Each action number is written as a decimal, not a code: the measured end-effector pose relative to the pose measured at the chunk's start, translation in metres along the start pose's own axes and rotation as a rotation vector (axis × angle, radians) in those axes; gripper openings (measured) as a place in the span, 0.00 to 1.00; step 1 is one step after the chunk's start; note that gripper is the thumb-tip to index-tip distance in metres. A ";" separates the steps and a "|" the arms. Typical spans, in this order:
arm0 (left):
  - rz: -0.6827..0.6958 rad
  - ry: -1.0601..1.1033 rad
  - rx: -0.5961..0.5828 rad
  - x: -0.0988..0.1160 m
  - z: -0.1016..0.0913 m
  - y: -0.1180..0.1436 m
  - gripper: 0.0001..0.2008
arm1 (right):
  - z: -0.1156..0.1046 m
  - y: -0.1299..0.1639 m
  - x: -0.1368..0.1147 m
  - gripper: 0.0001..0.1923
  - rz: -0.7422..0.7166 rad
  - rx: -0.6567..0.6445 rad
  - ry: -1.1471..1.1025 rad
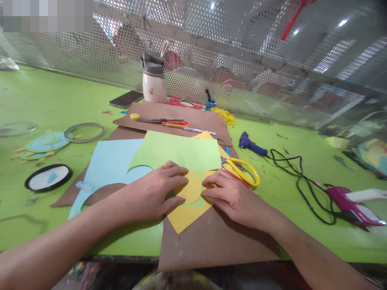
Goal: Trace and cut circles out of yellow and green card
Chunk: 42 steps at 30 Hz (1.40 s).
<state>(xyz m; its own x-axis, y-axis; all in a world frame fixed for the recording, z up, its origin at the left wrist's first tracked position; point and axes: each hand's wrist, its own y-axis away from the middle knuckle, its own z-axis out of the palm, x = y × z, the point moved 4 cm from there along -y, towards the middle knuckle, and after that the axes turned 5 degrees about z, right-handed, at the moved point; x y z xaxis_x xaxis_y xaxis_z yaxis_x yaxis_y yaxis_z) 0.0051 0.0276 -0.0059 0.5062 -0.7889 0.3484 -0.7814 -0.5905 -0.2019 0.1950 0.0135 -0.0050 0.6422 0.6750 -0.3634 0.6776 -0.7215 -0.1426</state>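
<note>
A yellow paper disc (192, 189) lies over a small light-green paper piece (193, 204), on top of a yellow sheet (178, 221). My left hand (160, 187) rests on the disc's left side, thumb and fingers apart and stretched out. From the right, the fingertips of my right hand (231, 195) come close together at the green piece's edge; their exact grip is partly hidden. Just behind my hands lies a larger light-green sheet (178, 151), overlapping a light-blue sheet (111, 159) with a curved cut-out. Yellow-handled scissors (252, 171) sit beyond my right hand.
Brown cardboard (205, 245) lies under the papers. A craft knife (199, 130) rests behind. A glue gun (252, 145) with a looping black cord is right, near a magenta device (347, 201). Left are a metal ring (84, 140) and black-rimmed oval (71, 173). A bottle (154, 86) stands behind.
</note>
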 end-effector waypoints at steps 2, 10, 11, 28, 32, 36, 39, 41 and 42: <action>0.003 -0.002 0.011 0.000 0.000 0.000 0.09 | -0.001 0.000 0.001 0.11 -0.001 0.006 -0.010; 0.002 -0.034 -0.009 -0.001 0.002 0.002 0.11 | 0.000 -0.001 -0.006 0.11 0.000 0.122 -0.127; 0.000 -0.037 -0.006 0.000 0.001 0.003 0.11 | 0.002 -0.002 -0.008 0.12 -0.007 0.100 -0.102; -0.113 0.192 0.377 -0.034 -0.023 0.005 0.14 | 0.011 -0.005 -0.019 0.09 -0.084 0.006 0.090; 0.022 0.162 0.279 -0.022 -0.015 0.004 0.14 | 0.011 -0.008 -0.019 0.09 -0.111 0.010 0.128; 0.136 0.086 0.157 -0.007 -0.001 0.004 0.14 | 0.010 -0.012 -0.022 0.09 -0.139 0.015 0.180; 0.180 0.025 0.110 -0.003 0.002 0.004 0.12 | 0.009 -0.014 -0.023 0.09 -0.146 0.026 0.204; 0.202 -0.002 0.085 -0.002 0.003 0.004 0.12 | 0.010 -0.015 -0.022 0.08 -0.141 0.038 0.207; 0.209 -0.014 0.076 -0.002 0.002 0.004 0.12 | 0.010 -0.016 -0.022 0.08 -0.138 0.046 0.206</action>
<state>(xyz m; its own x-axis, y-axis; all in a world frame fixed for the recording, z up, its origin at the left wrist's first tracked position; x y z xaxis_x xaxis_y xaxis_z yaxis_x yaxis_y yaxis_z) 0.0022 0.0265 -0.0094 0.3418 -0.8973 0.2795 -0.8401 -0.4250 -0.3370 0.1670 0.0087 -0.0038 0.6077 0.7812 -0.1431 0.7498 -0.6237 -0.2208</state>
